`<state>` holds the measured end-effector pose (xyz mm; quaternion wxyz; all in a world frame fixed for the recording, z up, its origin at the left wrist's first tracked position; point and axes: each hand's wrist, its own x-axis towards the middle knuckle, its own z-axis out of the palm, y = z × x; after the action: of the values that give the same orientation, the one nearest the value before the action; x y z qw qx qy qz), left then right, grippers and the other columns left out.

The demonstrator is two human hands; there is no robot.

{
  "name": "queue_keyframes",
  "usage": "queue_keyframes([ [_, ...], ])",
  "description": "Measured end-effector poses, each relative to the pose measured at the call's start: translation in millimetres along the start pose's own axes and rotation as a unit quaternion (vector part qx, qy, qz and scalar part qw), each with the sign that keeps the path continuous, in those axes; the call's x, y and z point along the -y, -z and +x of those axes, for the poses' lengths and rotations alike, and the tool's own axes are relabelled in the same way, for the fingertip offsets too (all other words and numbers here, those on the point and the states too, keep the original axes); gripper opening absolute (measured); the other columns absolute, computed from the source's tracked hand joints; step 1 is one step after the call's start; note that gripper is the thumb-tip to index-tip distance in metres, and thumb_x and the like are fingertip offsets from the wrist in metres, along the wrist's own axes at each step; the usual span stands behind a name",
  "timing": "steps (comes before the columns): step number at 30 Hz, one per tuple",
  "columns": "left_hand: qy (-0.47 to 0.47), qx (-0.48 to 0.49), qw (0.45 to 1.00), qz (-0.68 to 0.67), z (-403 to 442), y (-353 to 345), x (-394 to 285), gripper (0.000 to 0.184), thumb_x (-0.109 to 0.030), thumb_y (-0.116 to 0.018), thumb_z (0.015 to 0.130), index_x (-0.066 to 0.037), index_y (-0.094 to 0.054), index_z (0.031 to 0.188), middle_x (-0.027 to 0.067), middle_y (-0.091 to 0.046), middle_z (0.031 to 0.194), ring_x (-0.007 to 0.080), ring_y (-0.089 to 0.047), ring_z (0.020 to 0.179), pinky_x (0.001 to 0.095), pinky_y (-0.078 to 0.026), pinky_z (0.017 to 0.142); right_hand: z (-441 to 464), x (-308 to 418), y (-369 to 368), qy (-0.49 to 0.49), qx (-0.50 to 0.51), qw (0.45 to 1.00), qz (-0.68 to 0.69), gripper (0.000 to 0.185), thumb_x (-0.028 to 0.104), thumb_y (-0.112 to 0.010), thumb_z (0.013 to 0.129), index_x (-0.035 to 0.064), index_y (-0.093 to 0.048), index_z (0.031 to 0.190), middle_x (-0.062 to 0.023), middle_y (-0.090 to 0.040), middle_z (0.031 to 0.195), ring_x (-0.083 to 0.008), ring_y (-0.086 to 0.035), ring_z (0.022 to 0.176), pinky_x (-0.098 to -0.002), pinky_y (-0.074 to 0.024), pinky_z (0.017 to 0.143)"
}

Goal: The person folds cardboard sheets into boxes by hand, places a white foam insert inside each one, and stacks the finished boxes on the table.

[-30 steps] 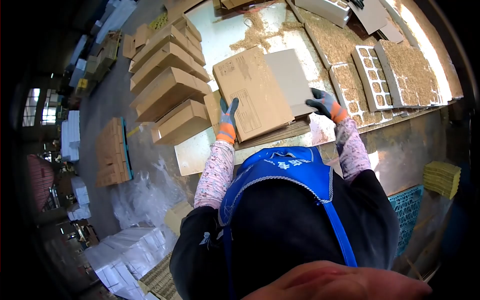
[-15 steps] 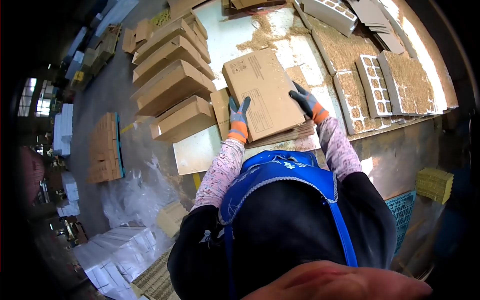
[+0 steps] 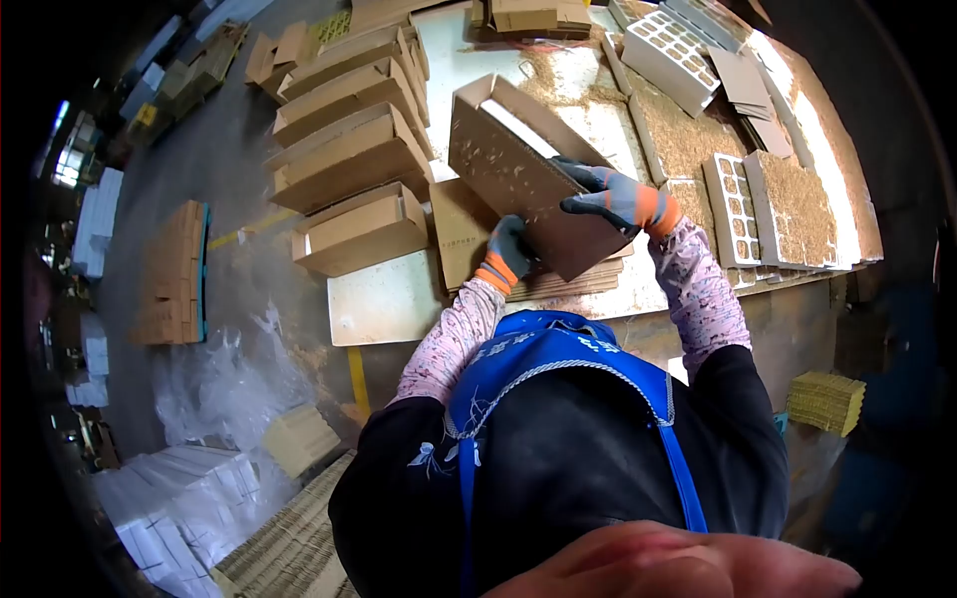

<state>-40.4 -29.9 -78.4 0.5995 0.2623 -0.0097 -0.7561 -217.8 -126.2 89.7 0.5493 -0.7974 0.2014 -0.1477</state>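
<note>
A cardboard box [image 3: 528, 184] stands tilted over the table, its long open side facing up and away from me and a white strip showing inside. My right hand [image 3: 613, 197], in a grey and orange glove, grips its near wall at the upper right edge, fingers closed over the rim. Low on the box's left side, my left hand [image 3: 510, 249] is curled against it, its fingertips partly hidden. Beneath lies a stack of flat cardboard [image 3: 573, 281]. A printed cardboard piece [image 3: 459, 229] rests just left of my left hand.
Several open cardboard boxes [image 3: 349, 154] stand in a row at the left table edge. White trays with square cells [image 3: 736, 209] and brown crumbly material [image 3: 793, 204] occupy the right side. More cardboard [image 3: 523, 15] lies at the far edge. A pallet of cardboard [image 3: 171, 274] stands on the floor.
The box has gone from lying flat, printed face up, to tilted with its open side showing. My right hand has moved onto its rim, while my left hand has shifted lower and to the right.
</note>
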Motion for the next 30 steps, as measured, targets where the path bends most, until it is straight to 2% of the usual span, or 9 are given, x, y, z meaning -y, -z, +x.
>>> queue_keyframes([
  [3, -0.078, 0.116, 0.923, 0.358, -3.0, 24.9, 20.4, 0.043, -0.036, -0.042, 0.092, -0.003, -0.054, 0.116, 0.0175, -0.059, 0.113, 0.0312, -0.059, 0.099, 0.0432, -0.051, 0.083, 9.3, -2.1, 4.0, -0.076, 0.079, 0.994, 0.009, 0.055, 0.007, -0.059, 0.078, 0.0018, -0.045, 0.131, -0.0137, -0.052, 0.128, -0.0184, -0.049, 0.113, -0.0285, -0.0378, 0.096],
  [7, 0.301, -0.002, 0.899, 0.319, -15.2, -8.9, 11.3, 0.042, -0.038, -0.048, 0.092, -0.001, -0.059, 0.109, 0.0166, -0.066, 0.098, 0.0285, -0.065, 0.079, 0.0379, -0.053, 0.075, 5.4, -21.4, 4.9, -0.037, 0.147, 0.986, -0.071, 0.049, 0.005, -0.061, 0.078, -0.0005, -0.051, 0.125, -0.0168, -0.053, 0.126, -0.0260, -0.047, 0.119, -0.0343, -0.0353, 0.101],
  [9, 0.080, 0.086, 0.636, 0.763, -27.6, -48.3, -3.7, 0.038, -0.035, -0.050, 0.091, 0.000, -0.064, 0.098, 0.0120, -0.068, 0.091, 0.0234, -0.066, 0.076, 0.0340, -0.052, 0.072, -1.7, -19.6, -4.1, -0.068, 0.109, 0.991, -0.042, 0.041, 0.010, -0.058, 0.084, -0.0006, -0.052, 0.123, -0.0160, -0.053, 0.126, -0.0261, -0.049, 0.117, -0.0353, -0.0371, 0.100],
  [10, 0.066, 0.094, 0.722, 0.683, -63.5, -98.2, -22.9, 0.031, -0.031, -0.056, 0.088, -0.002, -0.068, 0.088, 0.0104, -0.068, 0.090, 0.0199, -0.065, 0.076, 0.0313, -0.051, 0.070, -5.3, -22.6, -4.1, -0.068, 0.105, 0.991, -0.040, 0.041, 0.010, -0.058, 0.084, -0.0006, -0.052, 0.123, -0.0160, -0.053, 0.126, -0.0261, -0.049, 0.117, -0.0353, -0.0371, 0.100],
  [13, -0.323, 0.097, 0.589, 0.734, -84.5, -128.4, -77.1, 0.032, -0.031, -0.068, 0.075, -0.008, -0.065, 0.097, 0.0131, -0.066, 0.094, 0.0273, -0.063, 0.086, 0.0366, -0.049, 0.076, -14.5, -30.4, -5.8, -0.018, 0.062, 0.996, -0.064, 0.034, 0.015, -0.054, 0.088, -0.0013, -0.056, 0.118, -0.0158, -0.055, 0.122, -0.0241, -0.052, 0.113, -0.0344, -0.0398, 0.097],
  [15, -0.347, 0.061, 0.313, 0.882, -71.7, -134.8, -124.1, 0.045, -0.045, -0.064, 0.076, -0.011, -0.061, 0.106, 0.0147, -0.060, 0.111, 0.0307, -0.055, 0.104, 0.0393, -0.042, 0.089, -20.8, -28.1, -9.6, -0.016, -0.004, 0.994, -0.107, 0.033, 0.022, -0.054, 0.089, 0.0005, -0.059, 0.113, -0.0163, -0.062, 0.109, -0.0255, -0.058, 0.101, -0.0335, -0.0430, 0.091],
  [20, -0.072, 0.010, 0.322, 0.944, -20.2, -121.7, -151.6, 0.050, -0.054, -0.055, 0.081, -0.012, -0.063, 0.106, 0.0139, -0.064, 0.101, 0.0296, -0.060, 0.095, 0.0375, -0.045, 0.085, -12.4, -26.3, -17.7, -0.068, -0.057, 0.951, -0.297, 0.025, 0.027, -0.050, 0.089, 0.0071, -0.061, 0.100, -0.0126, -0.064, 0.091, -0.0321, -0.060, 0.089, -0.0389, -0.0465, 0.077],
  [26, -0.331, 0.082, 0.031, 0.940, -18.7, -137.1, -122.2, 0.031, -0.041, -0.062, 0.079, -0.014, -0.061, 0.094, 0.0109, -0.058, 0.080, 0.0276, -0.059, 0.077, 0.0376, -0.047, 0.072, -1.8, -8.0, -19.9, -0.176, -0.105, 0.880, -0.429, 0.027, 0.036, -0.058, 0.084, 0.0120, -0.061, 0.096, -0.0128, -0.064, 0.091, -0.0303, -0.063, 0.086, -0.0390, -0.0484, 0.072],
  [30, -0.112, 0.214, 0.176, 0.954, -8.9, -133.7, -100.7, 0.037, -0.037, -0.071, 0.071, -0.011, -0.059, 0.095, 0.0137, -0.063, 0.088, 0.0287, -0.061, 0.085, 0.0367, -0.048, 0.071, 2.1, -17.8, -24.6, -0.201, -0.081, 0.874, -0.435, 0.035, 0.040, -0.062, 0.080, 0.0106, -0.058, 0.098, -0.0126, -0.065, 0.095, -0.0298, -0.063, 0.088, -0.0379, -0.0495, 0.072],
])
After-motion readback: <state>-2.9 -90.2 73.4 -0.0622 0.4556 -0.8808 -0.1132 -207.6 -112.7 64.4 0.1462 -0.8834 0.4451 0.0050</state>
